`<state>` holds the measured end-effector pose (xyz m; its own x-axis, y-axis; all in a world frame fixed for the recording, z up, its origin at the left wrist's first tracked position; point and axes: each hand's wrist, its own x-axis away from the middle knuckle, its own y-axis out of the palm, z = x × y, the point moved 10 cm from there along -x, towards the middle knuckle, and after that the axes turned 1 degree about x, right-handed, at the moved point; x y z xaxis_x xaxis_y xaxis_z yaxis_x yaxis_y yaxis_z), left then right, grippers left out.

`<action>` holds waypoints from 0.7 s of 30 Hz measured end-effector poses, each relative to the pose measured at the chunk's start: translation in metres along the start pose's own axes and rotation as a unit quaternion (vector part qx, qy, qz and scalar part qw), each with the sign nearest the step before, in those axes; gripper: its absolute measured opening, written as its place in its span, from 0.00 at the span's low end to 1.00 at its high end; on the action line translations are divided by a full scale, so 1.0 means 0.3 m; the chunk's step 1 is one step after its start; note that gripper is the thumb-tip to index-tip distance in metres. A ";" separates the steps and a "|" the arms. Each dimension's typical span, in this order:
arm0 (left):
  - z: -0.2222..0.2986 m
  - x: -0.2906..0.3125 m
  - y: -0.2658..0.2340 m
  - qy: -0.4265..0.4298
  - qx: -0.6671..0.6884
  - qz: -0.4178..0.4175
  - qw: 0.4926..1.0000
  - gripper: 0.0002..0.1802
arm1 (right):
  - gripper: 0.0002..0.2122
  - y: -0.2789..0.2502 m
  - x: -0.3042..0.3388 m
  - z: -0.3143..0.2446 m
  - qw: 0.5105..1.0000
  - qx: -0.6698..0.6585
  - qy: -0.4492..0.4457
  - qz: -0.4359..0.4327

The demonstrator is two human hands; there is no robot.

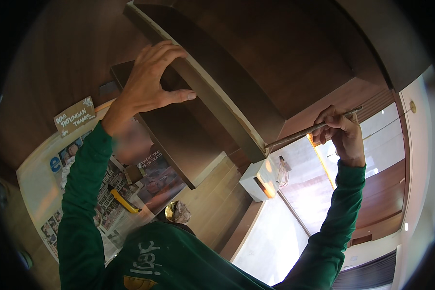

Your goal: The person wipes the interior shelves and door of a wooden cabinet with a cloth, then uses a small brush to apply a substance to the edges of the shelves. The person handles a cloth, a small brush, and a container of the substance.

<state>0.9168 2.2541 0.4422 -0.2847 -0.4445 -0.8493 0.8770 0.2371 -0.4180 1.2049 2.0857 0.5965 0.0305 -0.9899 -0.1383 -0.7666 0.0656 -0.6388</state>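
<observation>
A brown laminate board runs diagonally in front of me, with a rough pale strip along its edge. My left hand rests its fingertips against the board's upper part, fingers bent slightly and thumb spread away, holding nothing. Between the fingers and thumb of my right hand is a thin dark stick. Its far tip meets the board's lower right end, by the pale strip; whether that tip has bristles is too small to tell. Another brown panel lies below the board.
Newspaper sheets cover a surface at lower left, with a yellow utility knife on them. Nearby are a round tin with a crumpled cloth and a small lettered cardboard sign. A white box and loose wires are at right.
</observation>
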 end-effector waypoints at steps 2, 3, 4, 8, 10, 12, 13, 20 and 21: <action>-0.003 -0.001 -0.001 -0.002 0.008 0.000 1.000 0.46 | 0.09 0.004 -0.006 0.000 1.000 -0.003 0.005 -0.005; -0.001 -0.002 -0.001 0.000 0.005 0.000 1.000 0.46 | 0.09 0.006 -0.008 -0.002 1.000 -0.007 0.006 -0.009; -0.002 -0.001 -0.002 0.001 0.004 0.002 1.000 0.46 | 0.10 0.009 -0.009 0.000 1.000 -0.006 0.012 -0.013; -0.002 0.000 -0.001 0.001 0.004 0.001 1.000 0.47 | 0.10 0.027 -0.013 -0.008 1.000 -0.009 0.011 -0.028; -0.002 -0.001 0.000 0.000 0.003 -0.002 1.000 0.46 | 0.10 0.041 -0.017 -0.018 0.999 -0.013 -0.004 -0.037; -0.001 -0.003 -0.001 0.001 0.007 -0.003 1.000 0.46 | 0.10 0.031 -0.018 -0.001 1.000 0.020 0.015 -0.011; 0.000 -0.004 -0.002 0.001 0.012 -0.004 1.000 0.46 | 0.11 0.029 -0.013 0.006 0.999 0.040 0.024 -0.007; 0.013 -0.007 -0.008 0.000 0.014 -0.018 1.000 0.43 | 0.15 -0.113 0.225 -0.032 0.982 -0.048 -0.094 0.155; 0.013 -0.012 -0.009 -0.003 0.004 -0.021 1.000 0.44 | 0.16 -0.129 0.287 -0.009 0.973 -0.069 -0.106 0.194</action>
<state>0.9171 2.2517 0.4475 -0.3189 -0.4589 -0.8293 0.8677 0.2106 -0.4503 1.2354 1.9976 0.6114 -0.1578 -0.8449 -0.5111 -0.8251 0.3972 -0.4018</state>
